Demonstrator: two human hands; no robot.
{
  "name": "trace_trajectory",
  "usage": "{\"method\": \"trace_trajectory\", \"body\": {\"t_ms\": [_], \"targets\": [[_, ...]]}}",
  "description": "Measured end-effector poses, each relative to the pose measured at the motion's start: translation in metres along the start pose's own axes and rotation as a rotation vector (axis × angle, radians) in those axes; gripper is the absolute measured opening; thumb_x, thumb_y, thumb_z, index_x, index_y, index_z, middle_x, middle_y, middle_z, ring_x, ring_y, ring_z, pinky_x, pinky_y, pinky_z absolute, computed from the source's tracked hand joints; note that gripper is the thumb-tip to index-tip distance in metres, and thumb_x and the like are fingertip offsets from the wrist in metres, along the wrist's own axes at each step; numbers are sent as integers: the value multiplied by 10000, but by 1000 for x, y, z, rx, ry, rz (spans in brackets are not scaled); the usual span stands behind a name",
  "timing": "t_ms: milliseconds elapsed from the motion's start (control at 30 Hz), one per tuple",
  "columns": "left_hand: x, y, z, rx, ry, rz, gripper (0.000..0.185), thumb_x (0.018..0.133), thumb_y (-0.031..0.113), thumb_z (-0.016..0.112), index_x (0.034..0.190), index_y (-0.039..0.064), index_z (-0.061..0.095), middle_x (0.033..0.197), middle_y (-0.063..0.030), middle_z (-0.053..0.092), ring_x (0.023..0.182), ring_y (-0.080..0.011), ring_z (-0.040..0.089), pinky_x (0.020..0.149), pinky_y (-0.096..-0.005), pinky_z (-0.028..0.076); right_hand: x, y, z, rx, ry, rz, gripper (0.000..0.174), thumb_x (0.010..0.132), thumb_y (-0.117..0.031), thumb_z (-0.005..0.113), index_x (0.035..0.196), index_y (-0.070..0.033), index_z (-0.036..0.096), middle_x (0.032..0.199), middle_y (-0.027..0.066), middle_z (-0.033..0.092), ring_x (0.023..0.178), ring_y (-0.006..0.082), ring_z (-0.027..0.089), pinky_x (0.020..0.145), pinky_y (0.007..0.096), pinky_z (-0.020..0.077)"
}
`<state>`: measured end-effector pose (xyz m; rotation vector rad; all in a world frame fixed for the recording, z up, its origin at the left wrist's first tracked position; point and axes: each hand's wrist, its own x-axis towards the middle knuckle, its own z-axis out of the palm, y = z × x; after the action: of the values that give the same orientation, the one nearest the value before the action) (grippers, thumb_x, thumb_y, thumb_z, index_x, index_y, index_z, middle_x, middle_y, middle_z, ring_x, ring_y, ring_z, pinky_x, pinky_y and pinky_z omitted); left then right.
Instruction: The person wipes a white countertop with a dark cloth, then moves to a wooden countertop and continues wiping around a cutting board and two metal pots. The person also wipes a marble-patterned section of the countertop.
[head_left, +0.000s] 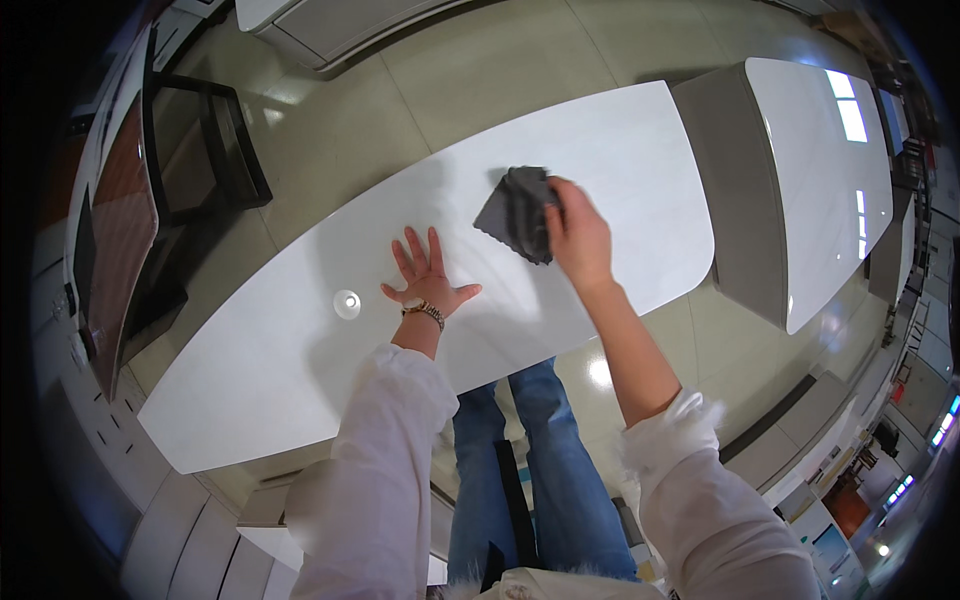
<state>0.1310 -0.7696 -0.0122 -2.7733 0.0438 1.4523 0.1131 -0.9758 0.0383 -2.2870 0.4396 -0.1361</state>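
Observation:
A glossy white tabletop (247, 352) stretches before me. My left hand (427, 283) lies palm down on it, fingers spread, with a metal-band watch (424, 309) at the wrist. Pinched between the thumb and fingers of my right hand (579, 234) is a dark grey cloth (519, 214). The cloth hangs in folds to the left of that hand, over the middle of the table. Whether its lower edge touches the surface, I cannot tell. A round bright spot (347, 304), perhaps a lamp's reflection, shows left of my left hand.
To the right stands another white-topped piece with grey sides (817, 172). A dark-framed chair (214, 142) stands at the left beside a brown glossy panel (124, 247). Beyond the table, a grey and white cabinet (322, 34) rests on the tiled floor (487, 67).

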Motion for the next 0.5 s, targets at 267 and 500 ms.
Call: {"method": "trace_trajectory", "body": {"t_ms": [267,500], "targets": [[8,-1,11,96,12,-34,1161,692,671,639,1479,317,-138,1541,-50,-243,1433,-314,-145,963,-750,161,-1,-79,-48,1020,-371,291,508,886,-89,614,1339,-49,388,883,33,648,780,56,561,696,236,464],[10,-2,12,115,6,-22,1218,651,719,636,1472,308,-165,1530,-57,-272,1427,-323,-167,955,-760,148,7,36,-84,528,-291,534,545,831,-36,633,1334,31,434,917,34,628,826,111,547,756,244,448]]}}
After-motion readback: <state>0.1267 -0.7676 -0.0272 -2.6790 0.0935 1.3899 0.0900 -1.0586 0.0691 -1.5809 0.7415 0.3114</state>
